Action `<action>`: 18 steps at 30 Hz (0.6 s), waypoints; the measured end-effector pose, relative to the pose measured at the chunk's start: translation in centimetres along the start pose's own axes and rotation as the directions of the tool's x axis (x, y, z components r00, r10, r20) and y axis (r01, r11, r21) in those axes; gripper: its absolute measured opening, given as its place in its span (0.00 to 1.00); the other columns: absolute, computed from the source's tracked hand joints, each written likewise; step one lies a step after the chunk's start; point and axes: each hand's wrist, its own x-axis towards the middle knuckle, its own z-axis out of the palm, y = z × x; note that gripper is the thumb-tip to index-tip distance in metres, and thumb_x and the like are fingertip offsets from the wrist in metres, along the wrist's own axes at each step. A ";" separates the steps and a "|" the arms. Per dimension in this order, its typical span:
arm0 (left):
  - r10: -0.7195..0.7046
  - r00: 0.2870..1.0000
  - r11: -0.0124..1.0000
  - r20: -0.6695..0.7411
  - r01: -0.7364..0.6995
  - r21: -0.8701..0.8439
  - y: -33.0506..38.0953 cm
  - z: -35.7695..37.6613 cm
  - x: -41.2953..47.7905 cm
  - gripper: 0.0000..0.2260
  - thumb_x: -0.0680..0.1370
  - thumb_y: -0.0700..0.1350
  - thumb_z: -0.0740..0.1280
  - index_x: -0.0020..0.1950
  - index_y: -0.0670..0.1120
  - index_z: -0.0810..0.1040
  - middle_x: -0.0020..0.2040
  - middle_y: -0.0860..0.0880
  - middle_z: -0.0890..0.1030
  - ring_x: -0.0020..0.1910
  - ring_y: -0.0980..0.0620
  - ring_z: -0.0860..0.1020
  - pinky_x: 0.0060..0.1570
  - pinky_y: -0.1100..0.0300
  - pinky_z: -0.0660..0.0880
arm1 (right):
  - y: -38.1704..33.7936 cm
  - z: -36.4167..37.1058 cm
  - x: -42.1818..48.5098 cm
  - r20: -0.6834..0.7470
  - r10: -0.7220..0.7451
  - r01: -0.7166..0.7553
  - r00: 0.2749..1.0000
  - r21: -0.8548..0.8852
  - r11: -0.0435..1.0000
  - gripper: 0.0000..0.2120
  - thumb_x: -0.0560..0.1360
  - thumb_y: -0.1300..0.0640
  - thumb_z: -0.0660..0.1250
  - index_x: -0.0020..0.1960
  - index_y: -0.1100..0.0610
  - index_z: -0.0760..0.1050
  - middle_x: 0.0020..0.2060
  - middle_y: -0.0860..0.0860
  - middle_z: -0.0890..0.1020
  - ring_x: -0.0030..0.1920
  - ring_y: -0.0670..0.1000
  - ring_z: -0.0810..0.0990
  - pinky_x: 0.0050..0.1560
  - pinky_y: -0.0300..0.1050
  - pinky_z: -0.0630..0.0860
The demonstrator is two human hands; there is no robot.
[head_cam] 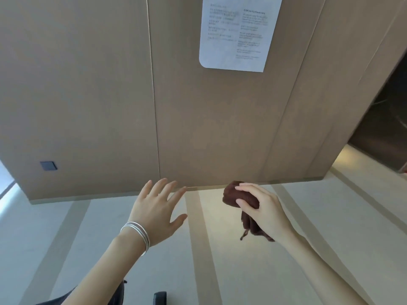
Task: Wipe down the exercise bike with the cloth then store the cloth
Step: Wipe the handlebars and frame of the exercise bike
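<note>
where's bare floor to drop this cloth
Bare floor runs between the left hand and the right hand gripping the cloth, up to the wall panels. Crowded only at the bottom edge, by dark objects.

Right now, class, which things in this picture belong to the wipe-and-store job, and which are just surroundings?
Job:
brown cloth, bunched in the right hand
left hand, open and empty

Surroundings:
paper notice on the panelled wall
dark square wall plate
silver bangles on the left wrist
striped floor
</note>
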 end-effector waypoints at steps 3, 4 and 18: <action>-0.105 0.992 0.994 0.068 0.103 0.024 1.5 1.5 3.8 0.28 0.71 0.61 0.66 0.69 0.51 0.70 0.66 0.45 0.75 0.67 0.41 0.70 0.67 0.40 0.64 | 3.4 -1.3 5.0 0.085 -0.084 0.082 0.993 0.031 0.996 0.12 0.74 0.59 0.68 0.54 0.46 0.78 0.56 0.33 0.75 0.40 0.42 0.80 0.44 0.25 0.70; -0.134 0.988 0.991 0.083 0.132 0.028 2.0 1.9 5.2 0.29 0.73 0.62 0.62 0.71 0.52 0.65 0.70 0.46 0.70 0.71 0.42 0.65 0.70 0.41 0.59 | 4.5 -1.9 6.7 0.110 -0.110 0.106 0.988 0.044 0.993 0.12 0.74 0.59 0.68 0.54 0.46 0.78 0.56 0.33 0.74 0.38 0.42 0.80 0.43 0.26 0.71; -0.724 0.669 0.690 0.166 0.696 0.201 -2.0 3.1 4.5 0.32 0.74 0.69 0.46 0.75 0.58 0.49 0.77 0.51 0.55 0.76 0.45 0.47 0.74 0.43 0.41 | 7.1 5.8 23.0 0.421 -0.527 0.426 0.738 0.315 0.848 0.15 0.71 0.56 0.71 0.55 0.43 0.77 0.60 0.34 0.74 0.58 0.40 0.75 0.60 0.46 0.73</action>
